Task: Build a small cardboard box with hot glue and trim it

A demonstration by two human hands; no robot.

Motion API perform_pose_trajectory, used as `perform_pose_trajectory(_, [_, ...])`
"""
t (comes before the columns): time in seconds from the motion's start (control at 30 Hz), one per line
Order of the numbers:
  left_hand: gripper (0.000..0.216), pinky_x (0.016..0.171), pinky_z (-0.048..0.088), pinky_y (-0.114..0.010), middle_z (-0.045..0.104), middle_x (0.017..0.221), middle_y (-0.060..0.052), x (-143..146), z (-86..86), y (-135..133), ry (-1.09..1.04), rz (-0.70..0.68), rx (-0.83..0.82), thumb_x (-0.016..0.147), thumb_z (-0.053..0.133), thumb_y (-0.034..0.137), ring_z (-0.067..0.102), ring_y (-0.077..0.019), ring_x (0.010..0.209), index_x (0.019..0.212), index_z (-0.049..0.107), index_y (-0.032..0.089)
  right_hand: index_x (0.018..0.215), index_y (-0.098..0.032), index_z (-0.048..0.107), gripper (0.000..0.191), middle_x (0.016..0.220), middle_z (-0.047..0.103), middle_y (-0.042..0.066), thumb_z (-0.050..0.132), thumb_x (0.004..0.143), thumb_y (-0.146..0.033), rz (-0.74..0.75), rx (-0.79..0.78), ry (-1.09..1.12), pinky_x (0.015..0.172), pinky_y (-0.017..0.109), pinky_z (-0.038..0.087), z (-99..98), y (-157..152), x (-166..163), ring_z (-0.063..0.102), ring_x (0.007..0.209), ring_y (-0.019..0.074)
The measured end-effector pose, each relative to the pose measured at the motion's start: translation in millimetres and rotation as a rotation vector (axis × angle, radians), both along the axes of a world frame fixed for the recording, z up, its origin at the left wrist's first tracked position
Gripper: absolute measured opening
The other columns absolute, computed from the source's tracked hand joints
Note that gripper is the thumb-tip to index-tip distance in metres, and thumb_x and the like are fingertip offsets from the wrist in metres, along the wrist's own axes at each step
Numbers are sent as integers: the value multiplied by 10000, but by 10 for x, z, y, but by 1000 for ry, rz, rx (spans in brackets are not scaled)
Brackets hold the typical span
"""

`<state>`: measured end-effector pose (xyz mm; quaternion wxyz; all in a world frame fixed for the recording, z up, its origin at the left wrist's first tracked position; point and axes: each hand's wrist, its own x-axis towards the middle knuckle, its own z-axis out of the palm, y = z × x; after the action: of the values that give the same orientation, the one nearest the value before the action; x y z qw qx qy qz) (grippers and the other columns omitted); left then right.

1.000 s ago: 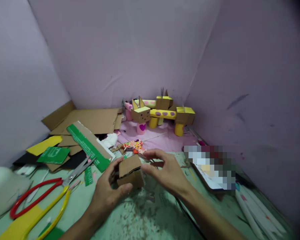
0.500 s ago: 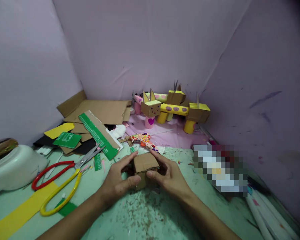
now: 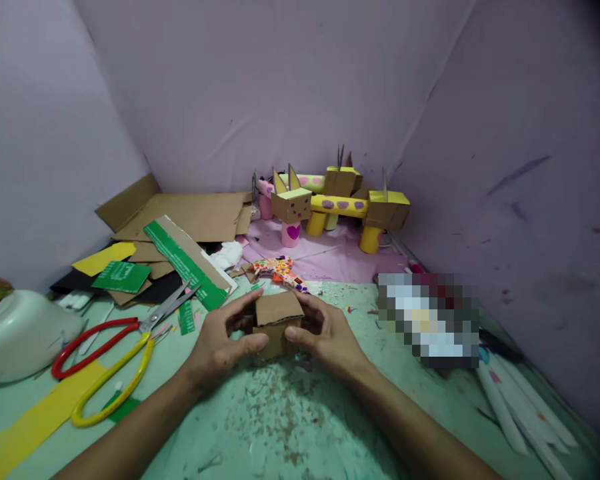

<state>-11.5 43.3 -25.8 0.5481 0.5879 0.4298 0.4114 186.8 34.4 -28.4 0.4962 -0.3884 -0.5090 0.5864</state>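
Note:
A small brown cardboard box [image 3: 279, 311] sits between my two hands, low at the middle of the green tabletop. Its flat top piece overhangs the front edge a little. My left hand [image 3: 225, 343] grips the left side, thumb on the front face and fingers round the back. On the other side my right hand [image 3: 330, 333] presses its thumb against the front right edge, its fingers behind the top. The box's rear and underside are hidden. Just beyond it lies a colourful patterned glue gun [image 3: 275, 267].
Scissors [image 3: 165, 310] with red and yellow handles lie open at left, near a white pot [image 3: 25, 337] and a green cardboard strip [image 3: 190, 263]. Behind stand cardboard animals [image 3: 337, 205] on tubes. A blurred-out object [image 3: 425, 320] and white sticks [image 3: 517, 400] are at right.
The whole view has shifted slightly, so everything appears a little further left and up. Both hands keep hold of the box, and its front face shows more clearly.

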Motion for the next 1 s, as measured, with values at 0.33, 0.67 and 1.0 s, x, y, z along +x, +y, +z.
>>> perform_pose_trajectory(0.33, [747, 953, 502, -421, 604, 1318, -162, 2, 14, -67, 106, -5, 97, 655, 770, 377, 591, -356, 1160, 1316, 531, 122, 1233, -188, 604, 652, 1236, 675, 117, 780, 607, -219, 50, 16, -35, 971, 420, 488, 62, -47, 51, 628, 1143, 279])
perform_pose_trajectory(0.67, [708, 936, 504, -411, 691, 1172, -164, -84, 94, -32, -224, 278, -46, 619, 787, 380, 623, -339, 1117, 1229, 558, 103, 769, -130, 717, 423, 896, 744, 186, 716, 634, -530, -320, -40, -936, 767, 411, 467, 400, 716, 182, 644, 976, 381])
perform_pose_trajectory(1.0, [604, 932, 539, -473, 710, 1168, -141, -154, -109, 47, -251, 286, -91, 634, 804, 418, 608, -394, 1149, 1146, 628, 151, 568, -205, 558, 155, 487, 586, -26, 702, 585, -150, -207, -268, -785, 465, 269, 465, 372, 897, -271, 625, 542, 199])
